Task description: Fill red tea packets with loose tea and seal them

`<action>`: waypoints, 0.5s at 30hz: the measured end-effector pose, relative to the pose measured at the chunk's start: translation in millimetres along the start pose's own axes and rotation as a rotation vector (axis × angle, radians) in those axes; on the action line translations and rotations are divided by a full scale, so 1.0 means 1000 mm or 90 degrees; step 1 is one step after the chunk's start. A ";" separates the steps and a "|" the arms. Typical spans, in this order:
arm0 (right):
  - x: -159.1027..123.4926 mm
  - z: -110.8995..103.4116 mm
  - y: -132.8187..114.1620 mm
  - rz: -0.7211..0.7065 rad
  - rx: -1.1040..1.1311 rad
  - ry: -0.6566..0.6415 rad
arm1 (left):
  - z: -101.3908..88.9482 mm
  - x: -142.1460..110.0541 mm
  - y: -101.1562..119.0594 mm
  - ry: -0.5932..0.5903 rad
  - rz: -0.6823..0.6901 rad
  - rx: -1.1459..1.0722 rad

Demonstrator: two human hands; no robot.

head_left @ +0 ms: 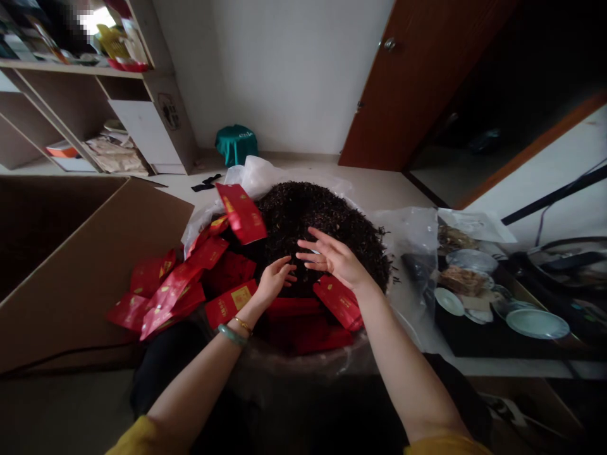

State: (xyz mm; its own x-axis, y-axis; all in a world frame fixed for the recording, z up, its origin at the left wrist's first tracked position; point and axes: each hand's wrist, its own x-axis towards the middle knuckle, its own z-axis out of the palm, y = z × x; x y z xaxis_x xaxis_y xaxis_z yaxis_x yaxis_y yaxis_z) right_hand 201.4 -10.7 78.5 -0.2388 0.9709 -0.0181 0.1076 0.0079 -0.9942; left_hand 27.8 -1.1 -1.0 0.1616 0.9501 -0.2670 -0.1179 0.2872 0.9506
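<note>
Dark dried leaves, looking like loose tea (327,205), are heaped in a large container lined with clear plastic (258,169). My left hand (275,278) is over the near part of the heap, fingers loosely bent and apart, holding nothing I can see. To its right, my right hand (336,258) is open with fingers spread; a small pale patch shows between them, too small to name. Under the right wrist lies a red packet (337,302). More red packets (303,325) cover the near side. Another red packet (241,213) tilts at the heap's left edge; whether it touches anything I cannot tell.
An open cardboard box (95,278) stands at the left, with several red packets (175,284) between it and the heap. On the right, a black tray (474,344) bears bowls (538,323) and bags. Behind are a teal-covered stool or bin (236,144), shelves (71,68) and a brown door (417,76).
</note>
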 end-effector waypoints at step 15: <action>-0.009 0.025 0.033 0.287 -0.925 -0.090 | -0.005 0.004 0.002 0.026 0.059 0.074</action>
State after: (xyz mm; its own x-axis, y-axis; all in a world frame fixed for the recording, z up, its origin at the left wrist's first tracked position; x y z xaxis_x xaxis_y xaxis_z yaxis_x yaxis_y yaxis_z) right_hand 182.8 -25.5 42.7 -0.0064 0.9273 -0.3744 0.9979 0.0298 0.0568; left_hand 23.2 3.7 -1.1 0.1145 0.9768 -0.1808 -0.0161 0.1838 0.9828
